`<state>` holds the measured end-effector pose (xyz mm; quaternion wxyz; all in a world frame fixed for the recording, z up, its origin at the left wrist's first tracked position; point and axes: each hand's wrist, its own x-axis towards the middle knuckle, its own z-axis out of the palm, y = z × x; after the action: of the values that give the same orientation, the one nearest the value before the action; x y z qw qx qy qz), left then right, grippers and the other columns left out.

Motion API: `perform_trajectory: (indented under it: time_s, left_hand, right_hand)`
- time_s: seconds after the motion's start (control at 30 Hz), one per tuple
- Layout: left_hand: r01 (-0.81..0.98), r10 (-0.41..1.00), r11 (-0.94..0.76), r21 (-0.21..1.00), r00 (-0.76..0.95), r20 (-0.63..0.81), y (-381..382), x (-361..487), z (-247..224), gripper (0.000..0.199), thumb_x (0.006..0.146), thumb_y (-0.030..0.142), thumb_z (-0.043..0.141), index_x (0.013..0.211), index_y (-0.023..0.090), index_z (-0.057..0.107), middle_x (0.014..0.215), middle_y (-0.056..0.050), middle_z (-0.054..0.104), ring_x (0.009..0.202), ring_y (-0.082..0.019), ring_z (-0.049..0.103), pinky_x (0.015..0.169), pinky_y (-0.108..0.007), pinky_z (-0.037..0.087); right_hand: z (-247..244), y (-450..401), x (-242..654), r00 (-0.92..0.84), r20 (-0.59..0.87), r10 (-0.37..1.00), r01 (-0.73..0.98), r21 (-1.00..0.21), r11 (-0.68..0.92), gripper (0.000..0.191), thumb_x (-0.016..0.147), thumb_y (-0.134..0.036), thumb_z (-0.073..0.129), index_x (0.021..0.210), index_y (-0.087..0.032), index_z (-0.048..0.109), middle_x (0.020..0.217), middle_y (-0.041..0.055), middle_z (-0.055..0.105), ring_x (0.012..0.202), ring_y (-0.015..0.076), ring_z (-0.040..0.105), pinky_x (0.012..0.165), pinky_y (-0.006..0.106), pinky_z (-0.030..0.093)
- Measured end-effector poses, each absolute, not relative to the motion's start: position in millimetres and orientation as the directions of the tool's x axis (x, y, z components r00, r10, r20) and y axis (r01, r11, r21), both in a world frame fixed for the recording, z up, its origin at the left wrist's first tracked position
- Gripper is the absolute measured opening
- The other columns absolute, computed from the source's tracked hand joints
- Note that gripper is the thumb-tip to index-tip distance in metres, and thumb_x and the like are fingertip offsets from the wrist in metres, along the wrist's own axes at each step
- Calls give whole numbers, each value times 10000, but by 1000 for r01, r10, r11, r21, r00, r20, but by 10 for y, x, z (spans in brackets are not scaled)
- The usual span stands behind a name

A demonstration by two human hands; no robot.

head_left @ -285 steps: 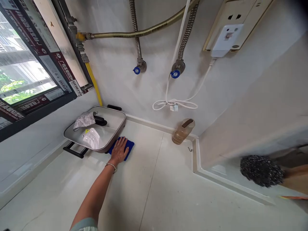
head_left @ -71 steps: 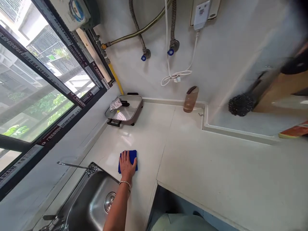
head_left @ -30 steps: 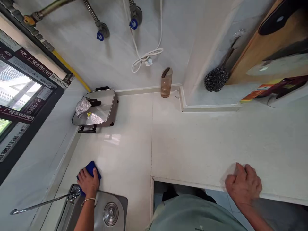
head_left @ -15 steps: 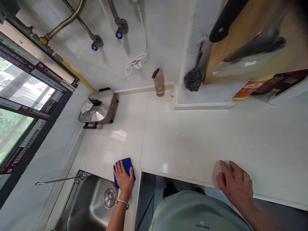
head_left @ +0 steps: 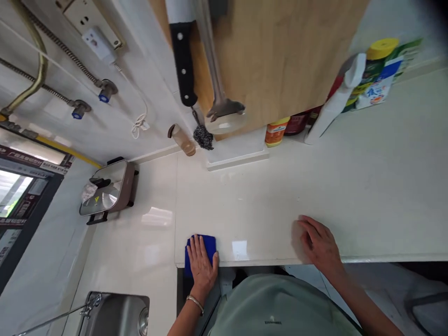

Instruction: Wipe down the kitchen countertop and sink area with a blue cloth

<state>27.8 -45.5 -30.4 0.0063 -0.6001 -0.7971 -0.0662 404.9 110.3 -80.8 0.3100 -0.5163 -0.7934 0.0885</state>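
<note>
A folded blue cloth (head_left: 209,243) lies at the counter's front edge, its lower left part reaching past the rim. My left hand (head_left: 202,266) presses down on it, palm down with fingers outstretched and thumb spread. Much of the cloth is covered by that hand. Farther right, my right hand (head_left: 320,245) is at or just above the counter by the same edge. Its fingers are loosely bent and apart, and nothing shows in them. Whether they touch the surface I cannot tell.
The white counter (head_left: 350,200) turns at a corner toward a steel sink (head_left: 115,317). An electric pan (head_left: 107,189) with a lid stands at the back left. A brown bottle (head_left: 182,140), steel scrubber (head_left: 203,137), hanging knife (head_left: 182,65), wooden board (head_left: 280,60) and white spray bottle (head_left: 332,105) line the wall.
My view has swung to the right. My left hand and the blue cloth have slid right, from beside the sink to the counter's front edge. My right hand stays near the edge, fingers still bent.
</note>
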Motion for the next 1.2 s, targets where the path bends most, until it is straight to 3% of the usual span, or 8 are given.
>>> perform_trajectory:
  time_s: [0.37, 0.53, 0.73, 0.9, 1.03, 1.2]
  left_hand:
    - [971, 983, -140, 192, 160, -95, 350, 1358, -148, 802, 925, 434, 451, 1581, 153, 87, 1675, -144, 103, 1541, -349, 53, 1246, -628, 197]
    - [950, 973, -210, 230, 226, -48, 896, 1969, -199, 814, 917, 437, 458, 1576, 117, 102, 1672, -164, 113, 1543, -355, 49, 1243, -633, 189]
    - [909, 943, -323, 262, 333, 7, 1479, 2610, -287, 828, 900, 484, 465, 1561, 85, 163, 1661, -196, 157, 1542, -369, 57, 1236, -632, 190]
    - [871, 921, -377, 316, 388, 30, 1813, 2934, -339, 816, 908, 513, 453, 1553, 84, 195, 1661, -197, 163, 1544, -361, 58, 1249, -616, 150]
    - [806, 898, -419, 418, 437, 55, 1931, 2995, -323, 777, 920, 524, 448, 1545, 112, 240, 1657, -191, 187, 1546, -347, 69, 1251, -622, 130]
    - [569, 884, -395, 721, 449, 130, 1895, 2538, -172, 596, 998, 439, 296, 1533, 176, 286, 1633, -138, 296, 1526, -215, 220, 1262, -499, 224]
  right_hand:
    - [-709, 1305, 4245, -202, 336, 920, 806, -476, 350, 457, 869, -127, 448, 1320, -173, 504, 1324, 126, 575, 1151, 273, 542, 990, 451, 444]
    - [-689, 1321, 4258, -161, 343, 925, 717, -604, 348, 450, 891, -156, 449, 1336, -193, 503, 1325, 120, 578, 1184, 269, 544, 1014, 477, 456]
    - [-680, 1311, 4309, 65, 355, 932, 511, -814, 275, 379, 939, -168, 362, 1259, -220, 556, 1255, 103, 604, 1181, 230, 573, 1011, 468, 498]
    - [-703, 1312, 4380, 186, 349, 918, 447, -862, 237, 366, 935, -190, 369, 1247, -222, 558, 1254, 103, 591, 1200, 233, 561, 1030, 488, 491]
    - [-703, 1317, 4396, 182, 370, 911, 475, -844, 248, 376, 940, -211, 381, 1287, -221, 527, 1300, 115, 549, 1233, 236, 534, 1057, 496, 479]
    - [-529, 1429, 4232, 139, 407, 903, 613, -751, 244, 444, 961, -257, 364, 1394, -205, 443, 1412, 147, 452, 1319, 255, 459, 1095, 494, 454]
